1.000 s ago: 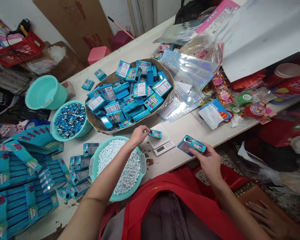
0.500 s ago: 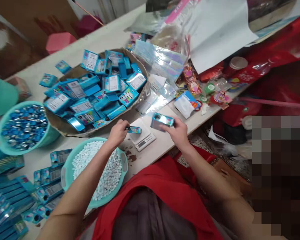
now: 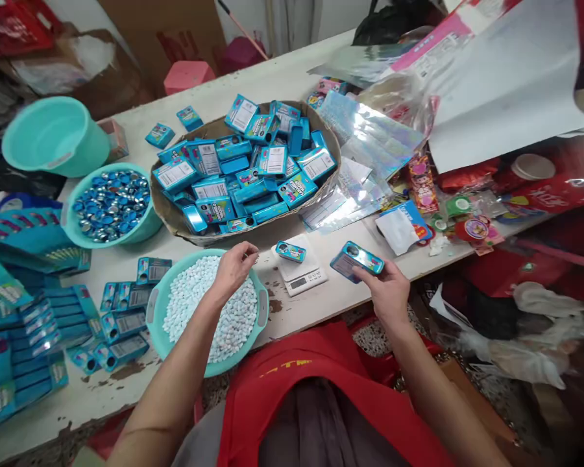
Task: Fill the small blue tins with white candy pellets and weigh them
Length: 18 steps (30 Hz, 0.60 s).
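Note:
My right hand [image 3: 390,293] grips a blue candy tin [image 3: 357,259] by its end, a dark round opening in its top. A second blue tin [image 3: 291,251] stands on the small white digital scale [image 3: 299,275] between my hands. To the left of the scale, my left hand [image 3: 234,267] is over the rim of a turquoise basin [image 3: 156,311]. Its fingers are pinched together; whether anything small is in them is hidden. Pale blue and white candies [image 3: 233,331] fill the basin, partly covered by my left forearm.
Behind the basin stands a cut-down cardboard box [image 3: 175,230] heaped with blue tins. Round blue-and-silver caps [image 3: 111,204] fill a second basin. Stacked blue packages [image 3: 24,324] are at left. Shiny plastic sheets [image 3: 365,139] and small wrapped sweets [image 3: 472,227] lie at right.
My left hand has left the tin on the scale and moved left to the candy basin. My right hand still holds its tin. The view has turned left.

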Available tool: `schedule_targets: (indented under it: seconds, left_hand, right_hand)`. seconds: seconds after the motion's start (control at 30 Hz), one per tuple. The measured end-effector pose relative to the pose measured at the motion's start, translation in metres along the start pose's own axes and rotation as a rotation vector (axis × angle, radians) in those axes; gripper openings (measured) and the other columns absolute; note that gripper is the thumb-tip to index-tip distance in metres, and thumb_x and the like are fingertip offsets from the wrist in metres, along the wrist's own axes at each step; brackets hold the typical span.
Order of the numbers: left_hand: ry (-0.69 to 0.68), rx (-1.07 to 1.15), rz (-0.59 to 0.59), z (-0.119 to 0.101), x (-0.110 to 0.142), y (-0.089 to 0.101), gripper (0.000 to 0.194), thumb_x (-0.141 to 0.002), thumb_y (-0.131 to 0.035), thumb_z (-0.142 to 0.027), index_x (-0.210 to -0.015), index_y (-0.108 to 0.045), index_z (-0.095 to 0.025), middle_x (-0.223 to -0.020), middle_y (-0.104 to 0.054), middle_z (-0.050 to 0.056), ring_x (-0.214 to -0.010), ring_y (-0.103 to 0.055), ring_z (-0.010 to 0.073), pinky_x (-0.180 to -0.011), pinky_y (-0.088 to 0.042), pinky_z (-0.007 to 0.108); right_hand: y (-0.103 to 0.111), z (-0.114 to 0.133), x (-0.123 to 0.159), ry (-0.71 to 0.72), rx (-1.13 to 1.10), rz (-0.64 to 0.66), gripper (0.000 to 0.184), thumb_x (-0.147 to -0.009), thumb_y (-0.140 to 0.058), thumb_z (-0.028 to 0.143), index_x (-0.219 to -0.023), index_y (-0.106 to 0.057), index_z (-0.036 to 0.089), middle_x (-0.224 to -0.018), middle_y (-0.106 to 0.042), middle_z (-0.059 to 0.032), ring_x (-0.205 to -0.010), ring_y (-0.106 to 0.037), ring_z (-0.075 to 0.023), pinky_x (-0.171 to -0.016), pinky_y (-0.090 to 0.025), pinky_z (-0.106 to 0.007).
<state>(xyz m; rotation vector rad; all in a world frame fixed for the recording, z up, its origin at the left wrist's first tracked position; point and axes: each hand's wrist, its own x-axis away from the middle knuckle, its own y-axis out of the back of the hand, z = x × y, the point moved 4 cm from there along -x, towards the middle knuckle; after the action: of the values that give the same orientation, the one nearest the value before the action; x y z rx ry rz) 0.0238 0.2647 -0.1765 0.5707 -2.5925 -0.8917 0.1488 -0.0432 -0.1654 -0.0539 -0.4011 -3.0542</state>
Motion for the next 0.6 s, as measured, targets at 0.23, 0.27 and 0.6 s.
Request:
schedule_targets:
  seconds: [0.23,0.27,0.6]
  left_hand:
    - [0.101,0.05,-0.042,0.017,0.019,0.006,0.013,-0.08,-0.052,-0.029,-0.079,-0.061,-0.02,-0.076,-0.065,0.001,-0.067,-0.055,0.0158,-0.066,-0.038,0.027]
    - [0.092,0.046,-0.034,0.015,0.017,0.004,0.013,-0.081,-0.051,-0.029,-0.079,-0.061,-0.02,-0.076,-0.065,0.001,-0.068,-0.055,0.0158,-0.066,-0.038,0.027]
    - [-0.339,-0.233,0.195,-0.027,-0.03,-0.065,0.047,-0.078,-0.059,-0.021,-0.124,-0.051,-0.023,-0.125,-0.053,0.008,-0.113,-0.048,0.0251,-0.091,-0.041,0.036]
  right_hand:
    - [0.012,-0.019,0.019,-0.081,0.027,-0.026,0.05,-0.053,-0.084,0.037,-0.095,-0.067,0.015,-0.082,-0.07,-0.0034,-0.073,-0.063,-0.0184,-0.073,-0.053,-0.036]
    - [0.011,-0.019,0.019,-0.077,0.034,-0.025,0.05,-0.053,-0.084,0.037,-0.095,-0.067,0.015,-0.083,-0.07,-0.0036,-0.074,-0.063,-0.0185,-0.074,-0.053,-0.036]
    - [0.002,-0.023,0.015,-0.1,-0.003,0.051,0.05,-0.055,-0.083,0.035,-0.098,-0.066,0.017,-0.087,-0.07,-0.0039,-0.077,-0.063,-0.0181,-0.073,-0.052,-0.035]
